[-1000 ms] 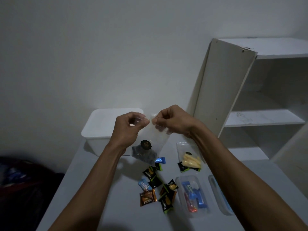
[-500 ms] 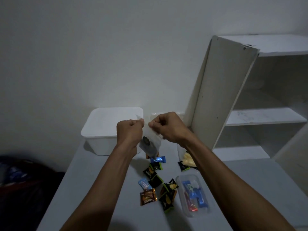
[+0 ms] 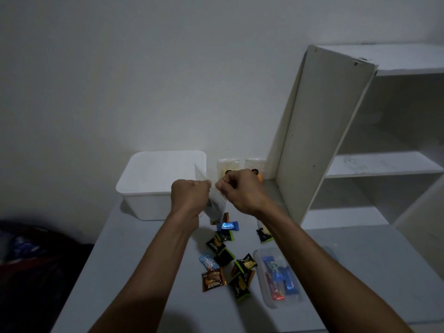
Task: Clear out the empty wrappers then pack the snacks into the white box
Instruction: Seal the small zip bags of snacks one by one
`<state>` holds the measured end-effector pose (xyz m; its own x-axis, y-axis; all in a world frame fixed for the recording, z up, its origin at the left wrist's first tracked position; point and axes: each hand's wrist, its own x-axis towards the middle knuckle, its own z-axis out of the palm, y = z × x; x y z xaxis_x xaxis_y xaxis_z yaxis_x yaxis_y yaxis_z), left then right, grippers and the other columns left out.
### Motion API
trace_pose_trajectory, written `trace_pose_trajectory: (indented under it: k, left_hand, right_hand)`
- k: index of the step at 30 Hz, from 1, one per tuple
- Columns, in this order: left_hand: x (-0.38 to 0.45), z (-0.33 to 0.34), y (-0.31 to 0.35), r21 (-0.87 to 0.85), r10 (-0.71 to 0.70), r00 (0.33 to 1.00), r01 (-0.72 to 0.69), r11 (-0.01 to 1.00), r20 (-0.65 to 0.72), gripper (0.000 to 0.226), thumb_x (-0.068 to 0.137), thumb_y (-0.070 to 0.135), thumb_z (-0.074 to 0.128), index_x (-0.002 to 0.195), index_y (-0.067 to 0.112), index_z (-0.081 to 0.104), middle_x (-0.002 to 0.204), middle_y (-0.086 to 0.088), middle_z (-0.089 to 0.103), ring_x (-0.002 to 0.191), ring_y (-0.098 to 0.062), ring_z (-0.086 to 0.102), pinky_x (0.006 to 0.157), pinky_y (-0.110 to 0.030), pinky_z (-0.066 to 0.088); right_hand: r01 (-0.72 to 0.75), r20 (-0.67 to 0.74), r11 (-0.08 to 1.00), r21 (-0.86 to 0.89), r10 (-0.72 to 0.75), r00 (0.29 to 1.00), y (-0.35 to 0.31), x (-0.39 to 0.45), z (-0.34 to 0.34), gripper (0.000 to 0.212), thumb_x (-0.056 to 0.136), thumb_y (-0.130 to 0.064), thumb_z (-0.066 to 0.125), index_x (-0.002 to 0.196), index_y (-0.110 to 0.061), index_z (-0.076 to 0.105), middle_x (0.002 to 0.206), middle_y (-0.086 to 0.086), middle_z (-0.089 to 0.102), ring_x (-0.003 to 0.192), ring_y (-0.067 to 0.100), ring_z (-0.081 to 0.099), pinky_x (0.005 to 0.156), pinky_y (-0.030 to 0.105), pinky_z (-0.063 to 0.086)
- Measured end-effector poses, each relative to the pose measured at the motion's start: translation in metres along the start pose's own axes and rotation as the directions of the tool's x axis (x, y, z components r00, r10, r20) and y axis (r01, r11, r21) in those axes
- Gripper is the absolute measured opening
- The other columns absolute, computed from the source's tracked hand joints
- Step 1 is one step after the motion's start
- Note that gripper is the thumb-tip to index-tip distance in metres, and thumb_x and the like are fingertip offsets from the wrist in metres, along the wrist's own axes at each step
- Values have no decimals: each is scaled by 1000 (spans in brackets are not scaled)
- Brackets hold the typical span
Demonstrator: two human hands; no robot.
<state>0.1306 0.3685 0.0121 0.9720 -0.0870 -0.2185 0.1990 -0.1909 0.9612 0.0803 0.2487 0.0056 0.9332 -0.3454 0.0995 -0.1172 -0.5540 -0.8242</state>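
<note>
Both hands, left (image 3: 189,195) and right (image 3: 241,189), pinched a clear zip pouch (image 3: 215,203) shut-fisted; sealing should finish before lowering into the white box (image 3: 144,203) at ten o'clock.

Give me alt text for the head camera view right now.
Two hands, left hand and right hand, pinch the top of a clear plastic pouch above a grey table, beside an open white box. Small wrapped snacks lie scattered below.

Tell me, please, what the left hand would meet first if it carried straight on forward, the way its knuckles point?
Probably the white box: the left hand is in front of its near right corner, though depth is unclear.
</note>
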Motion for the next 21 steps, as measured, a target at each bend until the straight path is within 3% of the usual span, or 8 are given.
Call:
trace_pose_trajectory:
  k: [2, 5, 7, 11, 13, 15, 18, 21]
  left_hand:
    - [-1, 1, 1, -56, -17, 1000, 16, 998, -11, 19, 85, 13, 69, 75, -4, 67, 62, -8, 59, 55, -16, 51, 52, -22, 38]
    - [5, 2, 1, -127, -46, 998, 39, 991, -53, 21, 82, 14, 70, 83, -7, 68, 73, -11, 64, 67, -21, 56, 56, -24, 41]
    - [7, 2, 0, -142, -50, 997, 41, 989, -58, 20, 81, 15, 71, 80, -5, 68, 77, -11, 67, 71, -22, 57, 58, -25, 43]
    - [3, 2, -3, -135, -12, 998, 4, 991, -58, 23, 83, 27, 73, 73, 7, 68, 77, -3, 69, 71, -16, 61, 61, -23, 45]
    - [5, -4, -11, -144, 46, 991, -64, 988, -127, 27, 82, 37, 74, 80, 11, 69, 80, 1, 69, 74, -11, 61, 66, -24, 46]
    - [10, -16, -21, -101, 99, 981, -117, 988, -167, 34, 83, 45, 71, 100, 17, 65, 93, 4, 65, 85, -10, 60, 71, -26, 44]
    - [19, -28, -33, -52, 178, 984, -178, 983, -14, 32, 86, 40, 69, 112, 24, 64, 102, 5, 63, 95, -13, 58, 74, -26, 44]
    - [21, -29, -35, -121, 246, 966, -235, 964, 84, 12, 88, 28, 70, 95, 19, 73, 91, 4, 70, 85, -9, 63, 73, -23, 46]
  right_hand:
    - [6, -41, 998, 55, -4, 999, 5, -3, -1, 23, 92, -34, 66, 79, -16, 69, 72, -4, 67, 67, 5, 61, 65, 26, 52]
    - [10, -22, 999, 48, -9, 1000, 12, -13, 2, 32, 82, -49, 71, 99, -22, 70, 90, -7, 67, 75, 6, 62, 67, 26, 56]
    - [37, -84, 998, 51, -32, 996, 19, -18, 12, 26, 83, -40, 73, 101, -21, 72, 94, -10, 68, 75, 3, 61, 64, 18, 50]
    - [55, -276, 987, 153, -11, 961, 25, -18, 23, 12, 90, -29, 68, 90, -20, 75, 84, -15, 68, 73, -6, 60, 59, 7, 44]
    - [44, -289, 981, 189, 13, 957, 26, -18, 19, 12, 91, -28, 68, 89, -19, 74, 82, -15, 67, 64, -3, 59, 56, 9, 45]
    - [42, -262, 977, 208, 14, 965, 27, -20, 10, 10, 91, -28, 68, 86, -20, 73, 79, -15, 65, 63, 2, 58, 57, 19, 48]
    - [48, -197, 973, 224, -3, 980, 28, -22, -4, 9, 91, -28, 67, 86, -22, 71, 76, -16, 62, 67, 3, 57, 60, 25, 48]
    - [34, -189, 973, 230, 11, 982, 29, -22, -13, 11, 91, -27, 68, 90, -17, 74, 77, -11, 64, 65, 4, 56, 60, 26, 50]
